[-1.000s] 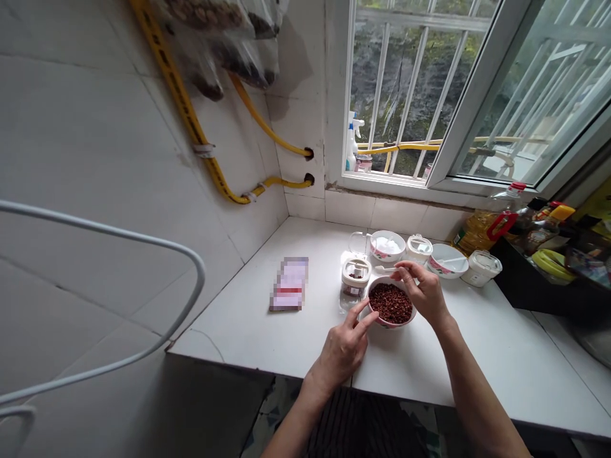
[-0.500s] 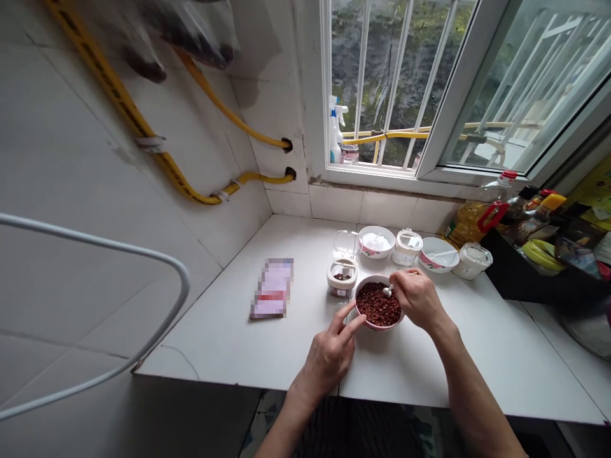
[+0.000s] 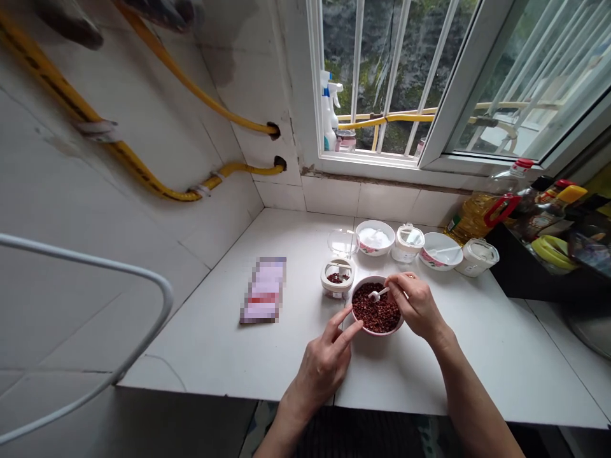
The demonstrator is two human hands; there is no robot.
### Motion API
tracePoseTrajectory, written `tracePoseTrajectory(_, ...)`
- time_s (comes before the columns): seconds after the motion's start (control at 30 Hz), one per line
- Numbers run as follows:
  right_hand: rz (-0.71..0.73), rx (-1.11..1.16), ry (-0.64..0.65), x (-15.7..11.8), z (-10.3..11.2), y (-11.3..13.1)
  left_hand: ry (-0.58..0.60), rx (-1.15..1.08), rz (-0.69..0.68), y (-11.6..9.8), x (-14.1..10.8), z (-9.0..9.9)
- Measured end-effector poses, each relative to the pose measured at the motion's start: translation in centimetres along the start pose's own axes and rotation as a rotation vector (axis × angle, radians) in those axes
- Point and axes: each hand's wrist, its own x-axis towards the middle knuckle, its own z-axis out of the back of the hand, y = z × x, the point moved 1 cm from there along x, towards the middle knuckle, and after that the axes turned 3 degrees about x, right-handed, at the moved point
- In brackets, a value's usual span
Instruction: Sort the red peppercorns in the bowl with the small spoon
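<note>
A bowl (image 3: 373, 333) filled with small reddish-brown grains (image 3: 377, 315), like peppercorns, stands on the white counter. My right hand (image 3: 416, 304) is closed around the handle of a small white spoon (image 3: 377, 296), its head resting on or just over the grains. At the bowl's left rim, two outstretched fingers of my left hand (image 3: 324, 359) touch the side; its other fingers curl partly out of sight. Just behind and left of the bowl is a seasoning jar (image 3: 337, 284) with its clear lid (image 3: 342, 242) flipped up, some of the same grains inside.
Behind are a bowl of white powder (image 3: 375, 247), a lidded jar (image 3: 407, 243), another bowl holding a white spoon (image 3: 438, 259) and a second lidded jar (image 3: 477, 257). An oil bottle (image 3: 482, 213) stands among bottles at right. A blurred purple packet (image 3: 264, 289) lies left.
The spoon's head has swung left over the grains and its handle now shows more, slanting up into my right hand. My left fingers stay at the rim. The camera view has shifted slightly.
</note>
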Motion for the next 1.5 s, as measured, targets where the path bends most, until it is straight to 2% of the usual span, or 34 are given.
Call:
tracePoseTrajectory(0.1, -0.088, 0.083, -0.032, -0.1, 0.0, -0.3, 0.001, -0.005, -0.002, 0.1, -0.1, 0.0)
tracePoseTrajectory(0.37, -0.226, 0.269, 0.003, -0.2, -1.1, -0.7, 0.017, -0.012, 0.01, 0.1, -0.2, 0.1)
tracePoseTrajectory(0.57, -0.449, 0.544, -0.019, -0.1, -1.1, -1.2, 0.011, -0.024, 0.016, 0.0, -0.1, 0.2)
tracePoseTrajectory(0.8, -0.572, 0.688, -0.069, 0.2, -0.9, -1.6, 0.011, -0.019, 0.015, 0.1, -0.1, 0.2)
tracePoseTrajectory(1.07, -0.575, 0.665, -0.098, 0.1, -0.7, -1.8, 0.02, -0.038, 0.025, 0.1, -0.2, 0.2)
tracePoseTrajectory(1.27, -0.352, 0.352, 0.015, 0.0, -1.2, -1.2, 0.01, -0.041, 0.008, 0.3, -0.3, 0.1)
tracePoseTrajectory(1.33, -0.329, 0.326, 0.022, -0.1, -1.4, -1.1, 0.012, -0.042, 0.011, 0.3, -0.4, 0.1)
tracePoseTrajectory(1.5, -0.524, 0.591, 0.024, 0.0, -1.3, -1.4, 0.012, -0.049, 0.004, 0.4, -0.4, 0.1)
